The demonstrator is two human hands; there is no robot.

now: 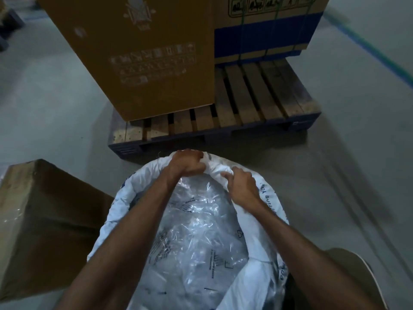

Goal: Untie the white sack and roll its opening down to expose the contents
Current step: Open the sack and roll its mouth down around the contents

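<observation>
The white sack stands open on the floor below me, its rim folded outward into a thick roll. Inside lie crumpled clear plastic bags with dark print. My left hand grips the far part of the rolled rim, fingers curled over the fabric. My right hand grips the rim just to the right of it, thumb and fingers pinching the white cloth. Both forearms reach across the sack's mouth and hide part of the contents.
A wooden pallet sits just beyond the sack, carrying a tall brown carton and a blue-banded carton. Another brown box stands at my left. Grey floor with a green line runs to the right.
</observation>
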